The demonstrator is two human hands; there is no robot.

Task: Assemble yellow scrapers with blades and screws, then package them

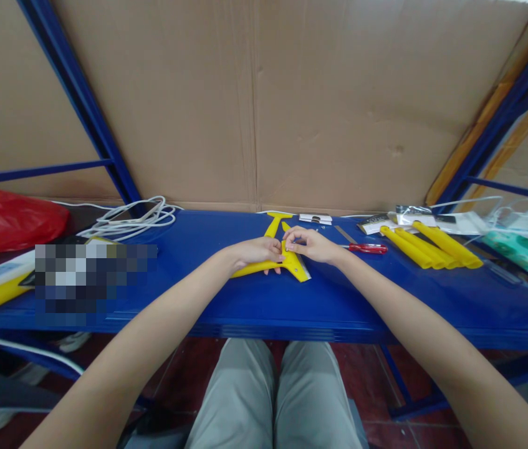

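My left hand [264, 251] is wrapped round the yellow scraper [300, 269] near where its handle meets the wide head. The handle points left, and a thin metal edge shows along the head's right side. Over the head, my right hand [308, 244] has its fingertips pinched together; anything between them is too small to make out. Just behind my left hand lies another yellow scraper-like piece [278, 217]. A red-handled screwdriver [369, 248] rests to the right of my right hand, with a flat metal strip [344, 234] beyond it.
Several yellow handles [432, 249] lie at the right, by small packages [413, 215] and a green-and-white pack [520, 249]. White cable [137, 218] is coiled at the back left, near a red plastic bag [11, 218]. A white-and-black small box [315, 219] sits by the cardboard wall.
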